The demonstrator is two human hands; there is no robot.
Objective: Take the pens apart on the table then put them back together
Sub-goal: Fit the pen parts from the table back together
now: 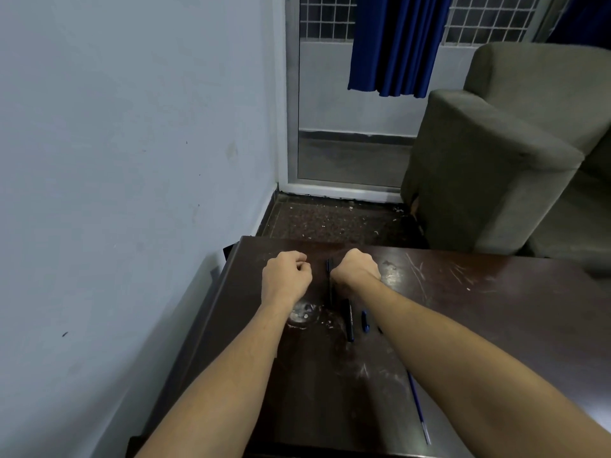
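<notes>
Mid-frame, the left hand [286, 276] is curling into a closed fist on the table [496, 309]. The right hand [357, 269] is curling beside an upright-lying pen [329, 279] (gripping it? I cannot tell). A barrel [348, 320], cap [364, 320] and refill [418, 408] are lying lower right.

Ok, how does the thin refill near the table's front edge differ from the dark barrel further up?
The refill is thin and blue with a pale tip; the barrel is thicker and near black. The refill is longer and lies slanted; the barrel lies almost straight away from the person. Both lie flat on the table.
</notes>
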